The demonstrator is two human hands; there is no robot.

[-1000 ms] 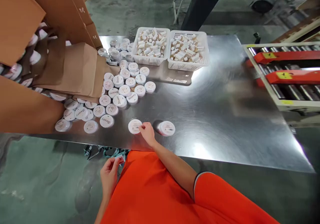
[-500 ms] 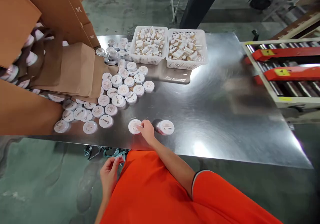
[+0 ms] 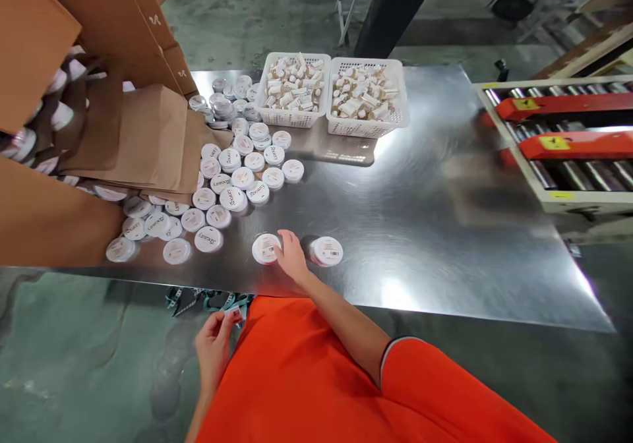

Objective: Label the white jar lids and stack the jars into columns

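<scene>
My right hand [image 3: 291, 256] is at the right edge of a round white-lidded jar [image 3: 264, 250] near the table's front edge, fingers apart and touching it. A small barcode label shows on that lid. Just right of the hand, another jar [image 3: 328, 251] with a barcode stands on the metal table. Below the table edge, my left hand [image 3: 213, 345] pinches a small label piece [image 3: 237, 314] with red print between thumb and finger.
Many white-lidded jars [image 3: 232, 199] cover the table's left part beside an open cardboard box [image 3: 54, 225]. Two white baskets [image 3: 368, 126] of small bottles stand at the back. A roller conveyor [image 3: 554, 196] is at the right.
My right hand's fingers have spread from a pinch over the jar lid, and a barcode label now shows there. My left hand has barely moved.
</scene>
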